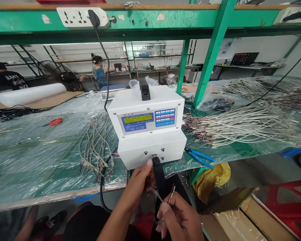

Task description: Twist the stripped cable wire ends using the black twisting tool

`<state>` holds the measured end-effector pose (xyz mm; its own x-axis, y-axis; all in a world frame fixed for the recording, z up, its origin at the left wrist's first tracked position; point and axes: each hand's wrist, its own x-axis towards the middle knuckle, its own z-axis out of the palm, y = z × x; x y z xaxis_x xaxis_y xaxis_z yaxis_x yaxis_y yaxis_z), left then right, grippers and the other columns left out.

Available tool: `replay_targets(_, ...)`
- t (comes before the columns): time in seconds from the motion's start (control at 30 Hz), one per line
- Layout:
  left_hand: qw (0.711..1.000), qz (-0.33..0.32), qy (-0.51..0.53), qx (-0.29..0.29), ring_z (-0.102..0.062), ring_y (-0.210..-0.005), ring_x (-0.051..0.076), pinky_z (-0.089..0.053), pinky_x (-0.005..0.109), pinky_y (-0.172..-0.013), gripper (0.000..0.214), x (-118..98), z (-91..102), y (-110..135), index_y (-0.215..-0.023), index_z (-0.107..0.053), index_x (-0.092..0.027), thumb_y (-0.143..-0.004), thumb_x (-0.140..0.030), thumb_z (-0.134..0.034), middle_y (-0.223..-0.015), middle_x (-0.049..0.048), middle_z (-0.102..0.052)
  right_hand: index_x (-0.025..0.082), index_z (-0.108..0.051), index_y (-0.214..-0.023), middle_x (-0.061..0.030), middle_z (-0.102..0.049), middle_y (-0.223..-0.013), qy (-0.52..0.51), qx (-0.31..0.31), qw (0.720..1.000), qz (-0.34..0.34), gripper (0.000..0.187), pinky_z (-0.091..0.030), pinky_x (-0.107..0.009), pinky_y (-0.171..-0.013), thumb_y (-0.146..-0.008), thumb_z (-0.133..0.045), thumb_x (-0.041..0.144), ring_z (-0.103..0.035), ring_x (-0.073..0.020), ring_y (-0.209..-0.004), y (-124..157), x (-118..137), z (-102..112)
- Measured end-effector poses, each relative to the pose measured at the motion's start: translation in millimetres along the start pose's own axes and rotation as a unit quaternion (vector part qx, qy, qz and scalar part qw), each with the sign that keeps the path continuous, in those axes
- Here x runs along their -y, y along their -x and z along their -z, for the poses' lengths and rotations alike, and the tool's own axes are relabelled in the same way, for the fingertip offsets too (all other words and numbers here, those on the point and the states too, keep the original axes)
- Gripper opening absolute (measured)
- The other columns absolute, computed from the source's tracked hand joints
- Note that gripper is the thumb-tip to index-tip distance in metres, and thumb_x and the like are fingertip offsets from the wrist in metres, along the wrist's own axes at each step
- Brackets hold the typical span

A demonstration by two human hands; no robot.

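A white box-shaped machine [147, 124] with a lit display and blue keypad stands at the bench's front edge. My left hand [140, 182] grips a black cable [159, 177] just below the machine's front port, thumb up against the port. My right hand [180, 219], lower and nearer, is closed in a pinch on thin coloured wires [171, 194], red, green and white, that stick up from its fingers. The cable runs down between both hands.
Grey wire harnesses [95, 144] lie left of the machine, a big pile of white wires [243, 125] right. Blue-handled cutters [199, 157] rest by the machine's right corner. A yellow bag [213, 179] and cardboard box [253, 217] sit below. People work at far benches.
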<state>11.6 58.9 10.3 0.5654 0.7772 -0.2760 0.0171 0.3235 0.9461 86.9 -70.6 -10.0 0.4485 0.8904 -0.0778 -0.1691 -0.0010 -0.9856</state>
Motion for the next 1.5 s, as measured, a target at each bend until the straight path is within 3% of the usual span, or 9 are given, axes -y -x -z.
replay_targets(0.07,0.999,0.022,-0.001,0.041,-0.031,-0.043,0.007,-0.022,0.021,-0.04,0.054,-3.9,-2.1,-7.5,-0.054,-0.044,-0.018,-0.081,-0.062,-0.058,-0.048,-0.0033,-0.039,0.017,-0.05,-0.065,0.0047,-0.049,-0.051,-0.002,0.011,1.0,-0.022,0.037,-0.047,-0.019,-0.045,-0.086,-0.058,0.047,-0.044,-0.0061,-0.036,-4.5,2.3,-1.5)
replay_targets(0.2,0.998,0.03,-0.011,0.054,-0.028,-0.041,0.006,-0.019,0.022,-0.042,0.053,-9.1,-3.1,-13.9,-0.051,-0.036,-0.019,-0.077,-0.054,-0.067,-0.046,-0.0075,-0.027,0.018,-0.049,-0.064,0.0063,-0.047,-0.049,-0.011,0.022,0.998,-0.051,0.034,-0.045,-0.019,-0.042,-0.084,-0.058,0.044,-0.04,-0.0051,-0.034,-10.4,4.2,-4.1)
replay_targets(0.4,0.998,0.036,-0.017,0.044,-0.028,-0.039,0.006,-0.015,0.021,-0.039,0.046,-10.8,-3.5,-15.8,-0.05,-0.042,-0.018,-0.078,-0.047,-0.064,-0.044,-0.0044,-0.036,0.018,-0.047,-0.065,0.0103,-0.039,-0.044,-0.007,0.013,0.998,-0.055,0.036,-0.04,-0.016,-0.039,-0.085,-0.058,0.045,-0.038,-0.0041,-0.033,-14.8,5.8,-1.0)
replay_targets(0.67,0.999,0.032,0.002,0.039,-0.025,-0.038,0.005,-0.017,0.019,-0.038,0.047,-14.6,-8.5,-11.0,-0.051,-0.039,-0.019,-0.077,-0.048,-0.067,-0.044,-0.0081,-0.03,0.018,-0.046,-0.066,0.0096,-0.04,-0.047,0.006,-0.028,0.999,-0.042,0.043,-0.039,-0.015,-0.039,-0.086,-0.059,0.053,-0.041,-0.0044,-0.035,-17.0,2.5,0.3)
replay_targets(0.8,0.999,0.029,0.017,0.012,-0.025,-0.039,0.006,-0.02,0.019,-0.039,0.052,-6.0,-1.8,-9.7,-0.055,-0.036,-0.021,-0.079,-0.058,-0.061,-0.047,-0.0093,-0.024,0.017,-0.052,-0.068,0.0072,-0.045,-0.046,0.007,-0.038,0.999,-0.036,0.049,-0.048,-0.019,-0.045,-0.085,-0.06,0.062,-0.047,-0.0079,-0.038,-14.5,-4.7,0.4)
replay_targets(0.93,0.999,0.037,0.031,0.011,-0.02,-0.042,0.006,-0.021,0.02,-0.04,0.054,1.1,0.3,-11.9,-0.056,-0.032,-0.021,-0.08,-0.061,-0.06,-0.048,-0.0097,-0.02,0.016,-0.054,-0.067,0.0058,-0.049,-0.048,-0.058,-0.004,0.997,-0.055,0.054,-0.053,-0.022,-0.047,-0.081,-0.064,0.067,-0.043,-0.0057,-0.036,-14.3,0.0,0.6)
replay_targets(1.17,0.998,0.038,0.023,0.034,-0.026,-0.039,0.006,-0.018,0.02,-0.039,0.054,-5.9,-9.0,-16.4,-0.053,-0.034,-0.021,-0.078,-0.058,-0.064,-0.045,-0.0082,-0.026,0.014,-0.055,-0.069,0.0028,-0.058,-0.063,-0.111,0.013,0.991,-0.079,0.054,-0.053,-0.021,-0.046,-0.079,-0.068,0.065,-0.047,-0.0038,-0.036,-13.7,5.6,2.2)
replay_targets(1.33,0.999,0.037,0.008,0.01,-0.032,-0.036,0.006,-0.021,0.018,-0.036,0.046,-10.1,-12.8,-17.4,-0.054,-0.044,-0.018,-0.079,-0.051,-0.064,-0.043,-0.0044,-0.04,0.014,-0.055,-0.066,0.0068,-0.049,-0.047,-0.122,0.017,0.988,-0.088,0.055,-0.046,-0.013,-0.043,-0.078,-0.07,0.065,-0.048,-0.0037,-0.035,-12.3,7.6,-0.6)
replay_targets(1.5,0.999,0.039,0.002,-0.013,-0.037,-0.036,0.007,-0.026,0.017,-0.036,0.044,-8.6,-13.2,-18.3,-0.054,-0.046,-0.018,-0.077,-0.05,-0.064,-0.043,-0.0033,-0.043,0.014,-0.055,-0.068,0.0039,-0.059,-0.06,-0.139,-0.015,0.987,-0.077,0.054,-0.056,-0.021,-0.047,-0.076,-0.072,0.064,-0.048,-0.0032,-0.035,-15.0,9.9,-6.4)
